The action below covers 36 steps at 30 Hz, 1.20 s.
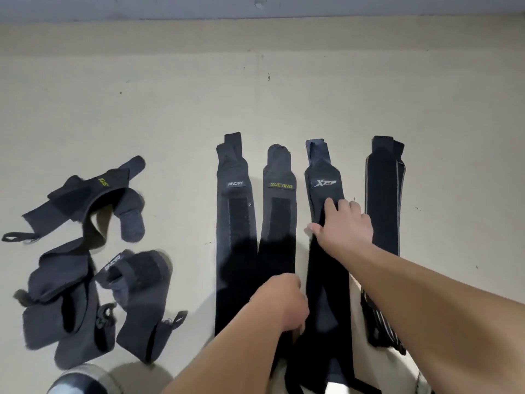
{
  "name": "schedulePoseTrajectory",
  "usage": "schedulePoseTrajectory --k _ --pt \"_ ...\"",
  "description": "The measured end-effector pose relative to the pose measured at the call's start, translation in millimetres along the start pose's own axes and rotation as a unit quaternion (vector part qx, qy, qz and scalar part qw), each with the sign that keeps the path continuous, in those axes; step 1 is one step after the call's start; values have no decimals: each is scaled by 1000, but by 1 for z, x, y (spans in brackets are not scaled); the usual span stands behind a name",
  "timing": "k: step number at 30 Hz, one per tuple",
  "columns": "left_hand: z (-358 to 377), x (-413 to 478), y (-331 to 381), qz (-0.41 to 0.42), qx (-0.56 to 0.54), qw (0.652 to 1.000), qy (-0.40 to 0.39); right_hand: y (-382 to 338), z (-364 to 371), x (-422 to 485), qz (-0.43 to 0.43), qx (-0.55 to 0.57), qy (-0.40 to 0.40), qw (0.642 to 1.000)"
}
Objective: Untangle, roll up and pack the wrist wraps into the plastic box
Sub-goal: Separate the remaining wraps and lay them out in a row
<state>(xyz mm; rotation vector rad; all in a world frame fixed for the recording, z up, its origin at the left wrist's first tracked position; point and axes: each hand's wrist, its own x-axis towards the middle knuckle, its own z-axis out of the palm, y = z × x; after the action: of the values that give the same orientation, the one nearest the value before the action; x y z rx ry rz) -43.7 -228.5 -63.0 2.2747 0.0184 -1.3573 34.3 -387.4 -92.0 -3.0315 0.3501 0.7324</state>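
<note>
Nearest, the left hand (279, 302) is curled in a fist over the near stretch of the second wrap (279, 211) and third wrap (326, 294); I cannot tell whether it grips either. Farther out, the right hand (342, 227) lies flat with its fingers spread, pressing the third wrap just below its white logo. Both black wraps lie straight on the beige surface (170, 109), between the first wrap (235, 223) and the striped fourth wrap (383, 209). A tangled pile (79, 280) lies at the left.
</note>
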Motion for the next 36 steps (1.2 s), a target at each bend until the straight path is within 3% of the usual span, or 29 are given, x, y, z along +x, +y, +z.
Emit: schedulePoseTrajectory --k 4,7,11,15,18,20,24,28,29,33,34,36 --pt "-33 -25 -35 7 -66 990 121 -52 -14 -29 -32 31 17 999" --pt "-51 -34 -77 -14 -94 978 184 -102 -20 -57 -67 147 -61 985" --pt "-60 -53 -151 -87 -125 949 275 -162 -9 -91 -48 326 -160 931" --pt "-54 -80 -209 -191 -126 933 278 -218 2 -119 -58 398 -224 888" --pt "-56 -90 -228 -200 -166 915 309 -245 6 -133 -55 453 -272 847" --pt "-65 -86 -235 -166 -202 918 298 -250 6 -133 -34 476 -286 831" --pt "-84 -78 -227 -89 -384 877 274 -245 6 -115 42 499 -293 814" --pt "-93 -72 -205 -102 -523 799 279 -233 8 -100 77 493 -331 801" --pt "-94 -72 -200 -104 -559 781 258 -228 9 -98 89 501 -352 785" --pt "-90 -73 -181 -33 -690 715 110 -206 2 -91 77 588 -447 669" --pt "-89 -75 -177 -15 -681 729 70 -200 1 -89 70 597 -453 659" --pt "-86 -77 -174 -5 -617 787 22 -186 -1 -83 61 599 -426 675"
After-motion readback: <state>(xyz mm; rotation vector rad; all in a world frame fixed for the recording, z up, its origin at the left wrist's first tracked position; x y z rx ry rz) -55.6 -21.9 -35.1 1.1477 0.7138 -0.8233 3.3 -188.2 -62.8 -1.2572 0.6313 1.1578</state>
